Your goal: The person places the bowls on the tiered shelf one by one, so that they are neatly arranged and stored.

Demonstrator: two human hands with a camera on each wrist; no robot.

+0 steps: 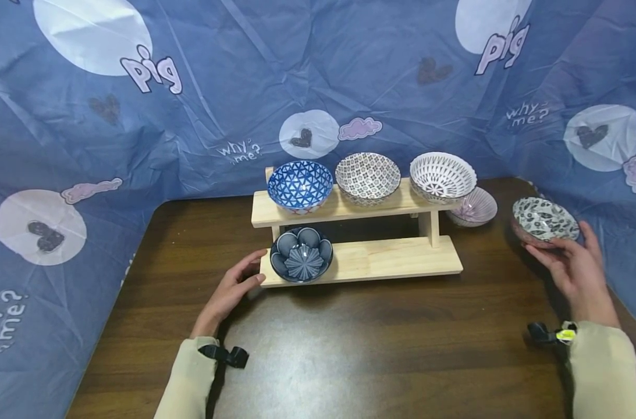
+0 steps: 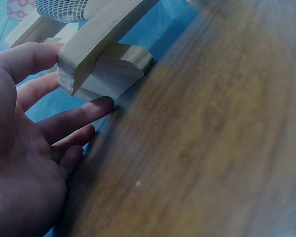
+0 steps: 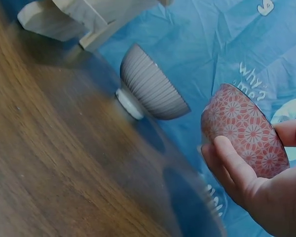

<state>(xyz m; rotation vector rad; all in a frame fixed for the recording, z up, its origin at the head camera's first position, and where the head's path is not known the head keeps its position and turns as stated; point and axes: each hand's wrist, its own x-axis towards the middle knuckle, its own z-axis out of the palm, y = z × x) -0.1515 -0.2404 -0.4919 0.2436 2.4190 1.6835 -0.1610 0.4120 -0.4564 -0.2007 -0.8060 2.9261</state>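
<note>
My right hand (image 1: 579, 273) holds a bowl (image 1: 545, 220) at the far right, thumb and fingers on its side and rim. Its inside carries dark leaf shapes on white; the outside shows red with pale flowers in the right wrist view, where the bowl (image 3: 244, 131) is tilted above the table. My left hand (image 1: 236, 288) touches the left end of a two-tier wooden shelf (image 1: 391, 259) with fairly straight fingers, some reaching past the board end in the left wrist view. Close to it, a dark blue petal-patterned bowl (image 1: 302, 256) sits on the lower tier.
Along the upper tier stand a blue triangle-patterned bowl (image 1: 300, 185), a small-patterned brown-and-white bowl (image 1: 368, 177) and a white bowl with dark dashes (image 1: 443, 176). Behind the shelf's right end, a pale purple ribbed bowl (image 1: 477, 208) rests on the brown table (image 1: 391, 343). Blue printed cloth (image 1: 213, 70) surrounds the table.
</note>
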